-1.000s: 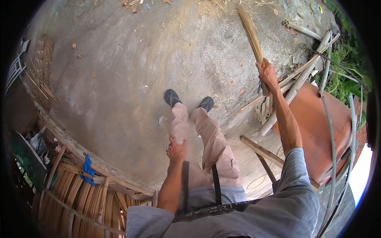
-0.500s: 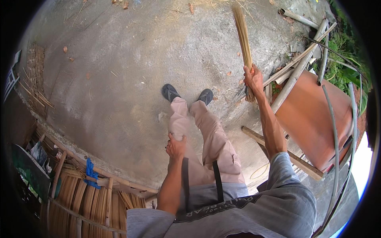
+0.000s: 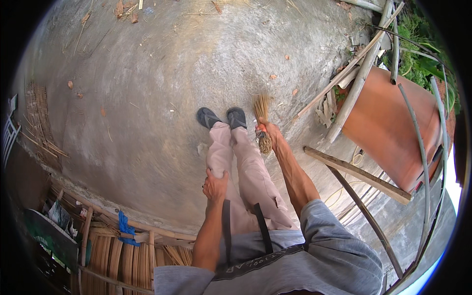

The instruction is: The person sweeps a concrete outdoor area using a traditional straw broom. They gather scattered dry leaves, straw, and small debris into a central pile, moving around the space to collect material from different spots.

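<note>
My right hand (image 3: pixel 268 130) is closed round a bundle of thin, stiff straw-coloured ribs, a stick broom (image 3: pixel 262 105). Its bristles point away from me toward the concrete, and the bound butt end sticks out below my fist, where a bit of red-orange shows. Beside my right foot, the broom hangs low; whether its tips touch the ground is hard to tell. My left hand (image 3: pixel 215 186) rests on my left knee, thumb and fingers spread over the pink trouser leg (image 3: pixel 219 152). Both feet wear dark sandals (image 3: pixel 237 118).
Dry leaves (image 3: pixel 120 9) and straw bits litter the concrete floor (image 3: pixel 147 98). Bamboo poles (image 3: pixel 361 93) and an orange-brown container (image 3: pixel 388 128) stand right, with a wooden beam (image 3: pixel 359 174) jutting out. At lower left, a bamboo rack holds stacked slats (image 3: pixel 118 260) and a blue cloth (image 3: pixel 127 228).
My right hand has swung the broom inward and down, from out at the right to beside my right foot. My right foot has come closer to the left. The left hand stays on the knee.
</note>
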`<control>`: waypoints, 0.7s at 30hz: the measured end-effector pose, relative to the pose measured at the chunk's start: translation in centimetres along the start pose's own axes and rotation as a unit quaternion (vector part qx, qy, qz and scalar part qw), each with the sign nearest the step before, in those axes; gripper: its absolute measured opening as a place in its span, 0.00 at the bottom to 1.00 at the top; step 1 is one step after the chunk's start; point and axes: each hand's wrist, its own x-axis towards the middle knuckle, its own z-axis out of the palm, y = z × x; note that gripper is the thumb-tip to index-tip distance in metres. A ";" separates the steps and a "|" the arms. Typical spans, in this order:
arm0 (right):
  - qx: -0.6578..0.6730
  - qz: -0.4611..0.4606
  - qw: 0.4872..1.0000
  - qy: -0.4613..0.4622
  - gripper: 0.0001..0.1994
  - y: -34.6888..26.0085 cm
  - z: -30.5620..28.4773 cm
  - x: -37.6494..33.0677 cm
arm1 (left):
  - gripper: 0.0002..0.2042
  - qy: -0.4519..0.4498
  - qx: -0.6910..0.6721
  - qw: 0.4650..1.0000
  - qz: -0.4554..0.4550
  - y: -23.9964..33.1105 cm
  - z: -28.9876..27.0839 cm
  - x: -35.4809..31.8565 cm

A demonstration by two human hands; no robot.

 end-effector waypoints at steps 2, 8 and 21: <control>-0.032 -0.151 0.988 -0.019 0.13 -6.1 8.9 -3.9 | 0.39 -0.003 0.008 1.000 -0.009 -0.2 -0.2 -0.1; -0.084 -0.284 0.955 0.004 0.14 -11.1 8.5 -11.4 | 0.39 -0.013 0.001 1.000 -0.016 0.3 -1.0 0.0; -0.057 -0.246 0.965 0.067 0.11 -9.7 7.1 -0.4 | 0.39 -0.018 -0.009 1.000 -0.006 -0.5 -0.3 0.5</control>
